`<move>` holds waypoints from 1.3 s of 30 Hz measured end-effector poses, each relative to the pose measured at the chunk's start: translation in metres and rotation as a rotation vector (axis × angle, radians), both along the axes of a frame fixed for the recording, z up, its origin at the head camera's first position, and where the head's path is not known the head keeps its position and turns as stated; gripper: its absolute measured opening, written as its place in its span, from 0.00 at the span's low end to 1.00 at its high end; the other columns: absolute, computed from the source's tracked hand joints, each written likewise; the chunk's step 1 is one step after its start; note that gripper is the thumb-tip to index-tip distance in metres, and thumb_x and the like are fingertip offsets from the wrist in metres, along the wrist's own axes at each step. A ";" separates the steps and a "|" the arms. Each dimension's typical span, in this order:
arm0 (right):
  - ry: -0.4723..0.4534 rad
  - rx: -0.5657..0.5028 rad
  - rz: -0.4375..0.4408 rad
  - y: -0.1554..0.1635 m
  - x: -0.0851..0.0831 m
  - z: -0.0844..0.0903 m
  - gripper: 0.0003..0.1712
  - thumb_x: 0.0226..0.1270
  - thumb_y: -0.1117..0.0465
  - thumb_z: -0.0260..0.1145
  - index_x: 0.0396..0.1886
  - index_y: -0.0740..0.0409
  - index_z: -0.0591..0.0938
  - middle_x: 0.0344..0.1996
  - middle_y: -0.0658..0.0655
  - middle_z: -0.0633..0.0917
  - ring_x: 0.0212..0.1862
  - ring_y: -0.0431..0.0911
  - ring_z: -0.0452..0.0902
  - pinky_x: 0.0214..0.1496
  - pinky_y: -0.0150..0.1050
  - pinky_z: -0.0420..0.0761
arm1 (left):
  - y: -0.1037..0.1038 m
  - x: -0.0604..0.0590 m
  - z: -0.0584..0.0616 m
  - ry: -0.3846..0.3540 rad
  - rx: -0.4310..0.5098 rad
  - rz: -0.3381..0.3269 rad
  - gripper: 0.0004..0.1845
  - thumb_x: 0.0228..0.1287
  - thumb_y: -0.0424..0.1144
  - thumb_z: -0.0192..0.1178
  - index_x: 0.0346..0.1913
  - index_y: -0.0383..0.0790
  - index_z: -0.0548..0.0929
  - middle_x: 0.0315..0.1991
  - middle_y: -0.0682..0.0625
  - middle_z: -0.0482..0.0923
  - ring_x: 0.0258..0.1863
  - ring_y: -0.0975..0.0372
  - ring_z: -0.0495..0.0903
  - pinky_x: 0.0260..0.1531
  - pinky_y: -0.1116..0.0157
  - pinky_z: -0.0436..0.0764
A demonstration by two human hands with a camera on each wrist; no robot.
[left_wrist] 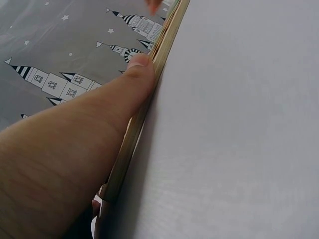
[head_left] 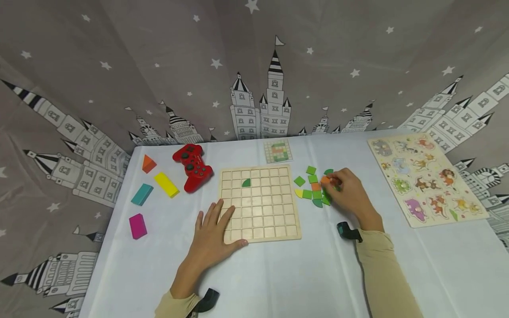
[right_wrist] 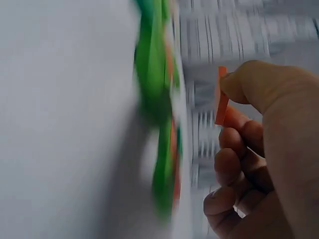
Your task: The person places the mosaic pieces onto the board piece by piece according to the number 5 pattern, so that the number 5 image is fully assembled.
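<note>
My right hand [head_left: 351, 194] pinches an orange tile [right_wrist: 222, 95] between thumb and fingers, lifted over a loose group of tiles right of the board. Green square tiles [head_left: 307, 194], an orange tile [head_left: 316, 186], a yellow piece [head_left: 299, 193] and dark green quarter-round pieces [head_left: 317, 203] lie there, some partly hidden by the hand. My left hand [head_left: 210, 236] rests with spread fingers on the lower left corner of the wooden grid board [head_left: 260, 241], its thumb along the near edge. One dark green quarter-round tile [head_left: 246, 182] sits in an upper cell of the board.
A pattern card [head_left: 278, 151] lies behind the board. To the left are a red game controller [head_left: 195, 170] and orange [head_left: 149, 164], yellow [head_left: 167, 184], teal [head_left: 142, 194] and magenta [head_left: 138, 226] blocks. An animal puzzle board [head_left: 427, 179] lies at the right.
</note>
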State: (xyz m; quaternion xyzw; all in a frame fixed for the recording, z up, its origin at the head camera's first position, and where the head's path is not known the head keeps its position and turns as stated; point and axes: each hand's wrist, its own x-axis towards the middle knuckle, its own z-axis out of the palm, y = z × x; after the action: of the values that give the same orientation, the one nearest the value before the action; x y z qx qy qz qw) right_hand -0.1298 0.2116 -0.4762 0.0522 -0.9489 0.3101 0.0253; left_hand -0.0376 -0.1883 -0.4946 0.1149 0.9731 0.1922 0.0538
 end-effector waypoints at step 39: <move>-0.045 0.130 0.386 -0.193 -0.019 0.000 0.16 0.73 0.51 0.66 0.54 0.51 0.87 0.49 0.50 0.84 0.52 0.46 0.80 0.58 0.42 0.82 | -0.002 0.000 -0.001 -0.013 -0.001 0.001 0.54 0.53 0.73 0.65 0.80 0.51 0.62 0.84 0.43 0.46 0.83 0.46 0.45 0.78 0.38 0.42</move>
State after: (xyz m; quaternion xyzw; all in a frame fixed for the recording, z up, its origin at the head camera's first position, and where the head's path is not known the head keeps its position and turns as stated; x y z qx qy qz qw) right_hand -0.1491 0.0185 -0.4758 0.2275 -0.9397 0.2485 -0.0592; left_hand -0.0375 -0.1905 -0.4958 0.1129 0.9729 0.1925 0.0602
